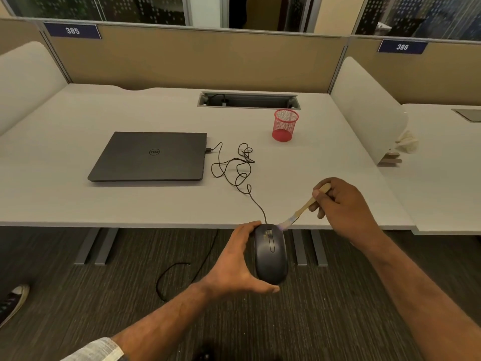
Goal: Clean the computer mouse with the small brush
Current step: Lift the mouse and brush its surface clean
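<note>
Left hand (235, 259) fingers around mouse (270, 254), brush (299, 211) at its front.

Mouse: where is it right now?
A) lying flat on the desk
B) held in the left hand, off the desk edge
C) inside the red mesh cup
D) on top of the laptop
B: the left hand cradles the mouse in front of the desk edge, above the carpet, while the brush tip meets its front end.

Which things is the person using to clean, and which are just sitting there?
Being used:
- mouse, held in the left hand
- small brush, held in the right hand, bristles at the mouse's front

Just sitting there:
- closed laptop
- red mesh cup
- desk
</note>
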The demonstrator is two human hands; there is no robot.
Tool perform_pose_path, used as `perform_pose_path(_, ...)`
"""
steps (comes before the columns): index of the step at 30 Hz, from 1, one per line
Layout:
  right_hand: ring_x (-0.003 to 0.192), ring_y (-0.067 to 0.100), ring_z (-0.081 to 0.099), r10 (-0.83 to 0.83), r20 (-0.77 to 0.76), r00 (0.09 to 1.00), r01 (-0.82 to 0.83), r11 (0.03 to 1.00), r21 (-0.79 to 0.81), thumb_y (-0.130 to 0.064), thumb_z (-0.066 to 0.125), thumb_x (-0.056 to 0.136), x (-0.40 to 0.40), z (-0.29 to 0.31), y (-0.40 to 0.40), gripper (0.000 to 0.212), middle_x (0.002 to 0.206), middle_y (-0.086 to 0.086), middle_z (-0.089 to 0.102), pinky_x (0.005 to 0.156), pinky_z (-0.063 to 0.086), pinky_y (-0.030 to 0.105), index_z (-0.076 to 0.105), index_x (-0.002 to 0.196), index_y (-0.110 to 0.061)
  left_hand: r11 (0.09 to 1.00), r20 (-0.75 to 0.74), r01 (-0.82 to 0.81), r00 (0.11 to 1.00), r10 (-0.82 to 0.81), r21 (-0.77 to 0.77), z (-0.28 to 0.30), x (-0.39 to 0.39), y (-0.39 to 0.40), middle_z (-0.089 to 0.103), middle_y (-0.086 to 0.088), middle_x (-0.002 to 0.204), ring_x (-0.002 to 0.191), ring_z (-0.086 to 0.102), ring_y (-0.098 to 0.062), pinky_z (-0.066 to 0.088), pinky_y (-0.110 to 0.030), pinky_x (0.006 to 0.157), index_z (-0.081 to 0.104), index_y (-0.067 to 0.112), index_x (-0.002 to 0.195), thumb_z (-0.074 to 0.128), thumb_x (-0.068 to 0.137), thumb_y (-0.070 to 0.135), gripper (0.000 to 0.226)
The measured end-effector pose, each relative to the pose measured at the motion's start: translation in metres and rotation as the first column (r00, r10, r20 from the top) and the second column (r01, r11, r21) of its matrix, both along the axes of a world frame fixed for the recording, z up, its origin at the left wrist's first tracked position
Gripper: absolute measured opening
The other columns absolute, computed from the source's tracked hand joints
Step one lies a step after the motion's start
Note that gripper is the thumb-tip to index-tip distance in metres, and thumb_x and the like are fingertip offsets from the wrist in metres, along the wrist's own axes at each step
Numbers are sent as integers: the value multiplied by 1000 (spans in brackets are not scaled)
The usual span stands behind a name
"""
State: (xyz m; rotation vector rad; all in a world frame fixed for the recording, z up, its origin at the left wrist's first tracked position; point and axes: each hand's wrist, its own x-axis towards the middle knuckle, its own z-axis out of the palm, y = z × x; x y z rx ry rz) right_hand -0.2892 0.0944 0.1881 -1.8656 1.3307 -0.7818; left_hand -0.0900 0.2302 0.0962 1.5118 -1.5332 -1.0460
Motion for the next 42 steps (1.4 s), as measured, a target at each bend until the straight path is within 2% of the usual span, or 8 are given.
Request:
perform_pose_path(6, 54, 9, 62, 8, 152, 988, -11, 1000, 22, -11, 53, 98, -6, 6, 0, 12, 71, 6, 72, 48, 45, 12, 64, 92, -10, 1000, 3, -13, 1000, 13, -1, -2, 0, -2, 33, 12, 147, 136, 36, -5, 34, -22, 116, 26, 31, 148, 96, 53, 35, 119)
perform_pose_path(12, 65, 20, 65, 40, -90, 995, -39, 999, 13, -12, 52, 98, -11, -2, -2, 10, 74, 5, 71, 57, 45, 20, 61, 93, -12, 1000, 2, -26, 1000, 26, -11, -4, 0, -1, 36, 13, 146, 135, 39, -5, 38, -30, 116, 28, 31, 148, 98, 51, 34, 120)
perform_pose_path(16, 64, 8, 65, 11, 15, 1000, -11, 999, -43, -12, 52, 99, -9, 3, 3, 9, 76, 3, 71, 55, 45, 16, 61, 95, -11, 1000, -9, -30, 1000, 30, -4, -4, 2, -1, 36, 14, 146, 135, 39, -3, 38, -30, 116, 28, 33, 148, 98, 51, 35, 120)
perform_pose_path(20, 65, 7, 65, 193, 141, 971, -182, 979, -88, -6, 54, 97, -1, 25, 13, 8, 80, 10, 70, 56, 48, 13, 61, 96, -8, 1000, -7, -22, 1000, 22, 1, -4, 2, -3, 35, 16, 145, 134, 38, -1, 38, -26, 115, 28, 32, 148, 97, 53, 36, 118)
perform_pose_path(23, 68, 8, 65, 331, 37, 943, -326, 939, -111, -6, 55, 96, 9, 36, 20, 8, 79, 3, 70, 59, 49, 14, 60, 96, -11, 1000, -3, -10, 1000, 10, 5, -4, 2, -4, 34, 15, 146, 134, 38, -2, 37, -25, 115, 27, 32, 148, 96, 53, 38, 118)
perform_pose_path(28, 74, 9, 63, 242, -96, 966, -258, 935, -241, -11, 54, 97, 17, 33, 22, 7, 82, -4, 67, 67, 54, 22, 58, 100, -16, 1000, -8, -4, 1000, 4, -8, -2, 2, -5, 34, 18, 145, 134, 37, 2, 36, -17, 113, 27, 36, 145, 96, 54, 34, 114)
perform_pose_path(37, 82, 5, 62, 438, -308, 845, -495, 858, -138, -18, 57, 96, 1, 41, 25, 9, 82, -13, 69, 67, 50, 21, 58, 95, -27, 1000, -6, -11, 1000, 11, 15, -8, 6, -6, 34, 21, 143, 133, 37, 4, 33, -7, 106, 25, 42, 144, 93, 50, 43, 116)
perform_pose_path(42, 77, 9, 65, 320, -162, 933, -353, 901, -254, -16, 57, 96, 2, 40, 23, 6, 80, -8, 68, 63, 50, 17, 59, 96, -21, 1000, -16, -20, 1000, 20, 18, -7, 6, -7, 35, 20, 143, 133, 38, 1, 37, -15, 109, 27, 39, 144, 94, 50, 42, 116)
